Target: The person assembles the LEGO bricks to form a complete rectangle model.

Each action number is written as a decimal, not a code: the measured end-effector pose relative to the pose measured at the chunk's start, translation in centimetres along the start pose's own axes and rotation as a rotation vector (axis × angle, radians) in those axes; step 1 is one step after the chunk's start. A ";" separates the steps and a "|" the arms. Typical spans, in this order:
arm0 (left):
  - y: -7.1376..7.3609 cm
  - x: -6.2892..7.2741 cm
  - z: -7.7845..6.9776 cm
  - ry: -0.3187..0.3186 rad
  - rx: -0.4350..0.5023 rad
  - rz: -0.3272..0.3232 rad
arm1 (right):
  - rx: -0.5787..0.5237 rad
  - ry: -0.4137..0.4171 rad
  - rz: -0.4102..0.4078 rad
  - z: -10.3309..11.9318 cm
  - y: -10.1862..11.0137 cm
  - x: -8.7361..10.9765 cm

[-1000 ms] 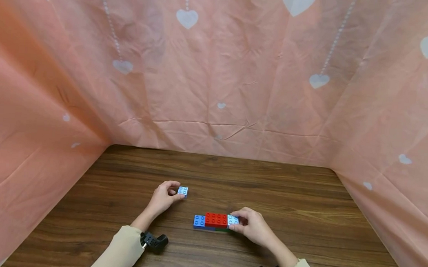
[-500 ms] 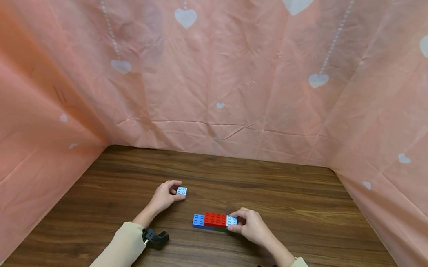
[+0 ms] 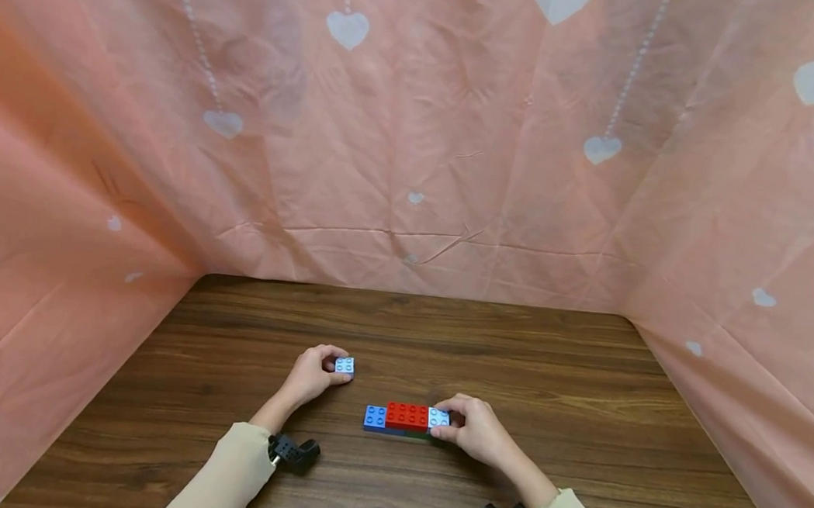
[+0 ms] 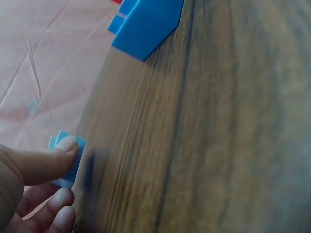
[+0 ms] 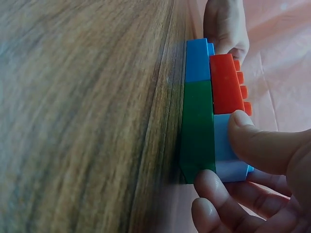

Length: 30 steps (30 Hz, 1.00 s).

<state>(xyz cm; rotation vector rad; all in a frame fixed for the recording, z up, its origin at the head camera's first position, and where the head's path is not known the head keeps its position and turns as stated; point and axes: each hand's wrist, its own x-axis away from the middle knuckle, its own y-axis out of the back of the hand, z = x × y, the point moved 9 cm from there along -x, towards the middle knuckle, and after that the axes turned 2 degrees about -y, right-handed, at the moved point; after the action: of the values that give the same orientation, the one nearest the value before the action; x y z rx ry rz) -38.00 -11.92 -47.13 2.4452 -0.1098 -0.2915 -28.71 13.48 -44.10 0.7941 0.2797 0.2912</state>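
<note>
In the head view my left hand [image 3: 310, 375] pinches a small light blue toy brick [image 3: 345, 366] between thumb and fingers. The left wrist view shows the thumb across this brick [image 4: 73, 162], with a dark shadow on the tabletop beside it. My right hand [image 3: 482, 431] grips another light blue brick [image 3: 439, 418] at the right end of a low brick build. That brick sits on a green brick [image 5: 198, 131], beside a red brick [image 3: 407, 416] on the upper layer. A blue brick [image 3: 375, 417] forms the left end, its studs exposed. Right-hand fingertips also touch the green brick's end.
The build lies on a brown wood-grain table [image 3: 513, 354]. A pink curtain [image 3: 401, 129] with white hearts encloses the back and both sides. Black wrist-camera mounts [image 3: 294, 454] stick out from the sleeves near the table.
Both hands keep their hold, and the bricks stay nearly where they were. The whole head view has shifted slightly.
</note>
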 end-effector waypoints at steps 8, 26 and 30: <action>-0.7 1.7 -1.5 -0.050 0.068 0.061 | -0.007 -0.007 0.002 -0.2 0.0 0.0; -2.0 4.6 -5.3 -0.183 0.152 0.179 | -0.016 -0.011 0.009 -0.7 -0.1 0.0; -2.5 5.0 -5.9 -0.201 0.162 0.206 | -0.020 -0.011 0.006 -0.6 -0.1 0.1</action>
<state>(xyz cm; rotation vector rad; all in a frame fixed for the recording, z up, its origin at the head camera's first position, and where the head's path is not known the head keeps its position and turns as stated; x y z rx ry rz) -31.76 -7.10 -45.15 2.5322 -0.4861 -0.4503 -28.83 13.87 -44.56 0.7764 0.2632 0.2951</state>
